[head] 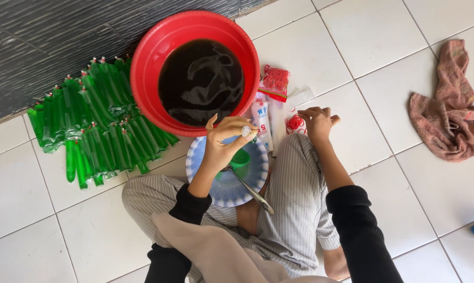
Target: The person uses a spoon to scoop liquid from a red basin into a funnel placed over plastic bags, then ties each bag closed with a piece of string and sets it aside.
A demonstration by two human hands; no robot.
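Pinching a clear plastic tube (246, 131), left fingers (231, 127) close; right fingers (316, 116) curl onto rubber bands (295, 123).

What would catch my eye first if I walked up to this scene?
Probably the red basin of dark liquid at top centre on the white tile floor. Left of it lies a pile of green-filled tubes. Below the basin, the left hand hovers over a blue plate, and the right hand reaches toward small packets.

She sits on white tiles, left hand (224, 141) over a blue plate (216, 191), right hand (316, 123) beside a red basin (145, 68).
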